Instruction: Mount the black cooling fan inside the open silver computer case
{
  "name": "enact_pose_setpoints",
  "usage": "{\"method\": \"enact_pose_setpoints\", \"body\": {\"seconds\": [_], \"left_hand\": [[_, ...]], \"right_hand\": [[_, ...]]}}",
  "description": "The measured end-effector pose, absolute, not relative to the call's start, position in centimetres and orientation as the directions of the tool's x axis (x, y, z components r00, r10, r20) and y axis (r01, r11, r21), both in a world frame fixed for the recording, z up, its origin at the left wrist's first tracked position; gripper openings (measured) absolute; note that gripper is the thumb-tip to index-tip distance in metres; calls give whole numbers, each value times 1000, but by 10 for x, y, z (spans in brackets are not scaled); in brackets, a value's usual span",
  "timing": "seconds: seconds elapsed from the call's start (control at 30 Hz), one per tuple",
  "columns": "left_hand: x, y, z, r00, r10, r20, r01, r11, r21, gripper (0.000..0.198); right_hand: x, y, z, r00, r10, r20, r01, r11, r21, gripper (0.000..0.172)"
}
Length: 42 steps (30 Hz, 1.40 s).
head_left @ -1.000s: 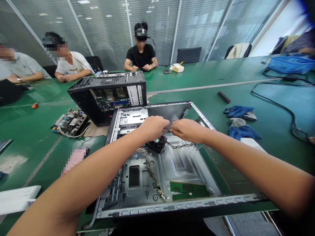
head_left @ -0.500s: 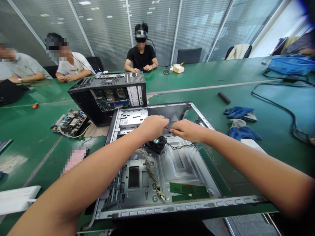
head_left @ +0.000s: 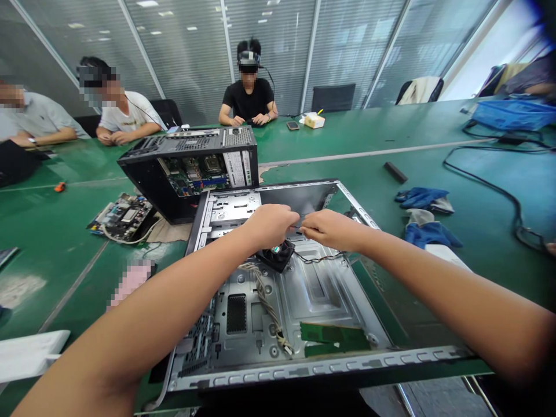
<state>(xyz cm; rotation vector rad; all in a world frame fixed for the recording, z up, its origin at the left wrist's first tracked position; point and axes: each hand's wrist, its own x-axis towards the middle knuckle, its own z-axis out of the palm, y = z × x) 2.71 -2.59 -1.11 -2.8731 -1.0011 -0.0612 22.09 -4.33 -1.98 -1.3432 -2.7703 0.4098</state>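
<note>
My left hand [head_left: 274, 225] and my right hand [head_left: 329, 230] meet over an open metal computer case [head_left: 324, 289] lying flat. Fingers of both are closed in a pinch on a thin dark cable [head_left: 295, 227], of which only a short piece shows between them. Just under my left hand is a black cooling fan [head_left: 278, 256], with twisted thin wires [head_left: 319, 260] running from it to the right. A bundle of beige cables [head_left: 264, 301] lies along the case floor. Green memory modules [head_left: 332, 335] rest near the front edge of the case.
Behind stands a second computer case [head_left: 152, 179], upright with its side open. A motherboard [head_left: 125, 217] lies to the left on the green table [head_left: 347, 136]. Blue gloves [head_left: 428, 234], a black cable [head_left: 490, 179] and a blue basket [head_left: 512, 116] are at the right. Several people sit around the table.
Almost nothing differs. Both hands stay over the case, with at most a tiny shift of my right fingers; the whole view has slid very slightly.
</note>
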Motion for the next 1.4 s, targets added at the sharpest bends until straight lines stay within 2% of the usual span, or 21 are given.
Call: {"method": "enact_pose_setpoints", "body": {"seconds": [0.13,0.37,0.47,0.6,0.67,0.83,1.03,1.2,1.4], "left_hand": [[27,-26,-11,763,637,113,643,-765,-29,14],[28,-26,-10,760,642,101,645,-764,1,13],[28,-27,-10,768,635,84,637,-771,-2,13],[28,-27,-9,772,633,62,634,-773,4,12],[27,-27,-9,769,634,76,635,-773,22,12],[25,-24,-10,758,630,171,627,-775,75,10],[26,-25,-9,744,639,194,608,-769,198,10],[26,-25,-9,722,647,245,596,-762,253,10],[26,-25,-9,749,596,289,536,-802,262,11]], "right_hand": [[222,-42,-21,-616,782,-99,757,552,-349,30],[223,-42,-19,-607,779,-156,742,484,-464,27],[222,-43,-17,-621,772,-136,735,513,-443,26],[221,-44,-17,-653,751,-102,728,584,-358,28],[220,-45,-17,-636,766,-92,737,568,-367,27],[220,-46,-15,-565,811,-155,716,388,-581,28],[222,-48,-9,-633,711,-307,578,170,-798,40],[224,-52,-5,-595,726,-344,478,-24,-878,39],[225,-53,-4,-630,686,-364,384,-132,-914,31]]}}
